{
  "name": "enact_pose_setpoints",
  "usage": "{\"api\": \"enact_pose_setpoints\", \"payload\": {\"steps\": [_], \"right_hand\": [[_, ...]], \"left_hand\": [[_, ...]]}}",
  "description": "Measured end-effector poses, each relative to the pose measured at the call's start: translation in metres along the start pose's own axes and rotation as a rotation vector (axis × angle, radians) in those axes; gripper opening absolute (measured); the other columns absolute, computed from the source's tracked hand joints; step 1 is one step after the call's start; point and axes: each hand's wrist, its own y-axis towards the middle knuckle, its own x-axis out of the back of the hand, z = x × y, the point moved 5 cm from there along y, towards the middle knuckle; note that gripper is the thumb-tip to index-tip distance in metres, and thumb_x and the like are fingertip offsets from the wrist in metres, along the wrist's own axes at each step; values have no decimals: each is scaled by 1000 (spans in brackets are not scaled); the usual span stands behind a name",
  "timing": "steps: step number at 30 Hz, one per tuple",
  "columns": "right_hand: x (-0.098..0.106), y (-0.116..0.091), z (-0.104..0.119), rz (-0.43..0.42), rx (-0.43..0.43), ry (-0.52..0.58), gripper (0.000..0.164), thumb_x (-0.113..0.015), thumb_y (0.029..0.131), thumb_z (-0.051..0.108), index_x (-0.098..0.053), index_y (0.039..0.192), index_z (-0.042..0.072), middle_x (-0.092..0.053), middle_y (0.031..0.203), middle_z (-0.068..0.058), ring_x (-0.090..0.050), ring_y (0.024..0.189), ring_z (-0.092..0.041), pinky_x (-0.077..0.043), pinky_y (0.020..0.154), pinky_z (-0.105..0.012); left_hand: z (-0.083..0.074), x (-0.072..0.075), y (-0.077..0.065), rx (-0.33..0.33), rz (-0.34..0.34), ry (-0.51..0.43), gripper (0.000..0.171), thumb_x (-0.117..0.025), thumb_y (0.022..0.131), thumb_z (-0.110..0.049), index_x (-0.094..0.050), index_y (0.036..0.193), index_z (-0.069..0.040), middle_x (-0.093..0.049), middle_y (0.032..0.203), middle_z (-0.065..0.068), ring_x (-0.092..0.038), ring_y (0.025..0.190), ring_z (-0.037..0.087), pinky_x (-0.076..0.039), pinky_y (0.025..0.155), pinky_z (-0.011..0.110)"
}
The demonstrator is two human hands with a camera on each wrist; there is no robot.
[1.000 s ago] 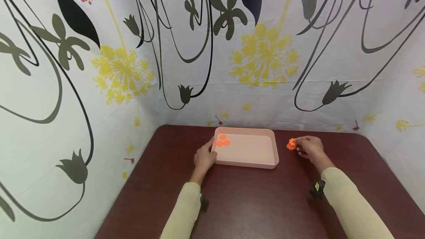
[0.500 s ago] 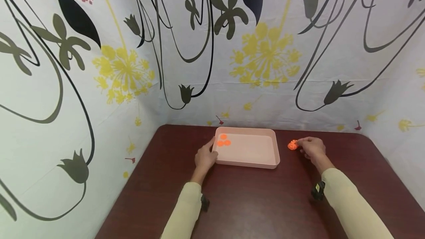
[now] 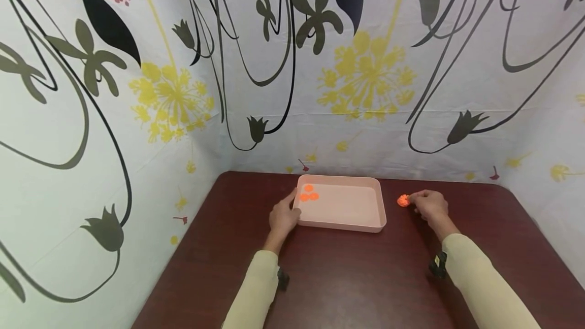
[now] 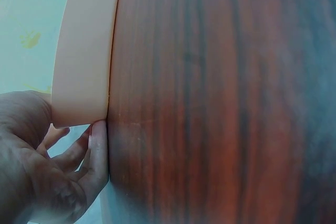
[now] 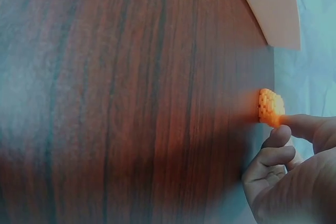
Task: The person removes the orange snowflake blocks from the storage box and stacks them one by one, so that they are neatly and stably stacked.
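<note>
A shallow pale-pink tray [image 3: 347,204] lies on the table near the wall. My left hand [image 3: 284,216] grips its left end; in the left wrist view the fingers [image 4: 96,153] curl against the tray's side wall, low by the tabletop. Three flat orange discs [image 3: 309,196] lie inside the tray's far left corner. To the right of the tray is a small heap of orange notched discs [image 3: 403,200], seen as a stack in the right wrist view. My right hand [image 3: 431,204] pinches at the heap's near edge, thumb and forefinger meeting at an orange notched disc [image 5: 278,120].
The dark red-brown wooden table [image 3: 338,278] meets a floral-patterned cloth wall [image 3: 274,151] at the back, with more of it on both sides. A gap of bare tabletop separates tray and heap. Black wrist cameras sit at both sleeves.
One second ago my right hand held a notched disc upright above the heap; it has since come down against the heap. The left hand and the tray keep their places.
</note>
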Motion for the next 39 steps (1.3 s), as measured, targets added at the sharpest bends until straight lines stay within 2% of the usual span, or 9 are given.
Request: {"api": "enact_pose_setpoints", "payload": {"steps": [9,16,20,23,26,27,29,33,39], "right_hand": [[-1,3,-4,-10,2,-11,35,-66,98,30,-69,119,2,-62,71,1,-57,66,-18,-50,56,-35],[-1,2,-4,0,2,-10,38,-65,98,34,-68,120,3,-63,72,1,-56,66,-18,-49,56,-35],[1,-1,5,-33,23,-22,44,-64,100,42,-67,123,4,-67,75,-1,-60,69,-19,-49,56,-35],[0,-7,17,-67,63,-15,50,-62,102,47,-65,128,5,-71,86,-6,-63,72,-20,-51,58,-34],[-4,-14,32,-102,125,20,57,-59,102,51,-62,136,6,-71,107,-12,-67,75,-16,-56,62,-31],[-7,-16,36,-110,143,42,58,-59,102,52,-61,138,7,-70,113,-12,-69,76,-14,-58,64,-31],[-13,-18,44,-127,180,105,59,-61,101,52,-60,140,7,-69,117,-9,-70,73,-7,-61,65,-30],[-27,-21,58,-112,221,246,53,-65,101,46,-61,139,9,-73,107,0,-70,65,-1,-60,61,-28],[-49,-29,76,-45,280,330,48,-65,103,37,-61,139,7,-71,100,9,-74,72,-8,-62,64,-31]], "left_hand": [[-1,0,0,-2,-3,-5,76,-65,86,-9,-52,156,-33,-76,101,12,-43,53,20,-34,54,32],[-2,0,-2,6,7,-5,74,-66,87,-10,-52,157,-32,-76,125,11,-46,55,21,-35,56,32],[-2,0,-2,3,9,-3,74,-65,87,-9,-52,157,-31,-75,129,11,-45,56,21,-35,56,32],[-3,2,-3,0,11,-1,75,-65,87,-9,-52,157,-31,-77,117,12,-44,55,21,-34,56,33],[-4,2,-3,1,13,0,74,-65,87,-9,-52,157,-30,-77,119,12,-44,56,21,-35,57,33],[-4,2,-2,0,13,1,74,-65,87,-9,-52,157,-30,-77,117,12,-44,55,21,-35,57,33],[-3,2,-2,-2,13,4,74,-65,88,-9,-51,157,-30,-76,126,12,-44,56,21,-35,57,33],[-2,2,-2,-16,4,3,76,-64,87,-8,-51,157,-33,-76,125,12,-41,53,19,-33,54,32],[-3,2,-3,-13,12,-7,76,-65,88,-8,-50,158,-33,-74,95,10,-41,50,17,-34,51,31]]}}
